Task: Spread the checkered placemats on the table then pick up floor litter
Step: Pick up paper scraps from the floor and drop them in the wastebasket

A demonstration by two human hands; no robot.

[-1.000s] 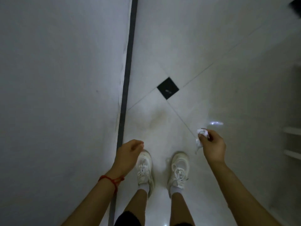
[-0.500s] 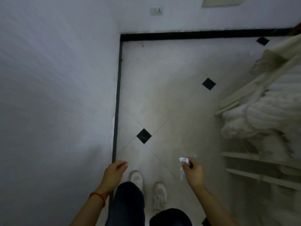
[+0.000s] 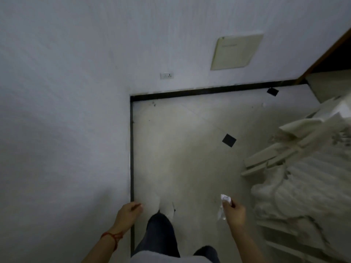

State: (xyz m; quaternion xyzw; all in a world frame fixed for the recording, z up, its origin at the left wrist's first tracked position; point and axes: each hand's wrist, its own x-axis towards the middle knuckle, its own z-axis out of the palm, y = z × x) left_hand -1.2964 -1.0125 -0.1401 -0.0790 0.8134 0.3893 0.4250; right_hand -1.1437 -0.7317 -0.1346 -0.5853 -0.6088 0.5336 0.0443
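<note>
My right hand (image 3: 233, 212) grips a crumpled white scrap of litter (image 3: 225, 200); part of it sticks up above my fingers and a thin strip hangs down beside my palm. My left hand (image 3: 129, 213), with a red thread round the wrist, hangs loosely curled near the wall's black skirting and holds nothing. A small white speck of litter (image 3: 264, 104) lies on the floor near the far wall. No placemats or table are in view.
A white wall (image 3: 62, 130) stands close on my left, with black skirting (image 3: 132, 149) along its foot. White shelving heaped with pale cloth (image 3: 303, 177) fills the right side. The pale tiled floor (image 3: 180, 152) stretches ahead to the far wall with a socket (image 3: 166, 75).
The view has swung up from my feet to the room corner as I step forward. Both hands keep their pose, the right one still gripping the scrap.
</note>
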